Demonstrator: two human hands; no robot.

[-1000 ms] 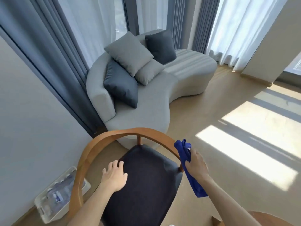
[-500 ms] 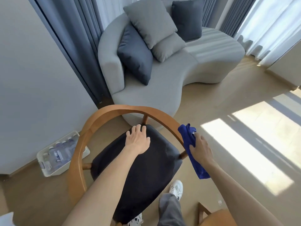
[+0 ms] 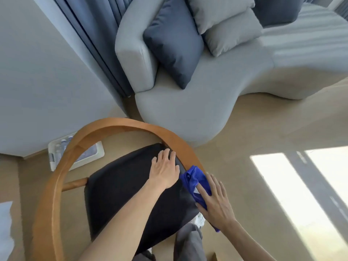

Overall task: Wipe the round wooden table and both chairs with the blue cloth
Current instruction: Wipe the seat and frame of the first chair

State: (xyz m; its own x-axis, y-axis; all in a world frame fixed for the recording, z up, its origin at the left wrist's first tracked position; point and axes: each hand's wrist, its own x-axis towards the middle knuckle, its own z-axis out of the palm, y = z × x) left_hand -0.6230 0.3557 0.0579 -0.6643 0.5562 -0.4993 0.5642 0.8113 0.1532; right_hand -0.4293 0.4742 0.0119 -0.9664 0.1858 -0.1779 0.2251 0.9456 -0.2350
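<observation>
From the head view, everything hangs off the chair (image 3: 116, 132), its curved wooden rail arching over a dark seat (image 3: 131, 194). A second ago the right hand (image 3: 214, 200) held the cloth (image 3: 195, 182) bunched and dangling just off the rail's right end; now it has come down and presses the cloth flat against that end of the rail, fingers straight and spread on top of it, not curled round it. The cloth sits where the rail meets the seat's right edge, its tail trailing down under the wrist. The left hand (image 3: 164, 171) has slid forward across the seat, from near the front to the back corner just under the rail; it lies flat, fingers straight and together, holding nothing and seemingly steadying the chair.

Beyond the chair's back sits a grey sofa (image 3: 188, 110) with cushions (image 3: 173, 42); to the chair's left a tray of bottles (image 3: 58, 149) lies on the floor by the wall. The round table is not in sight.

To my eye the change means wiping of this chair has just begun: cloth has met wood at the right end of the rail. The rest of the rail and the seat look still to be done.
</observation>
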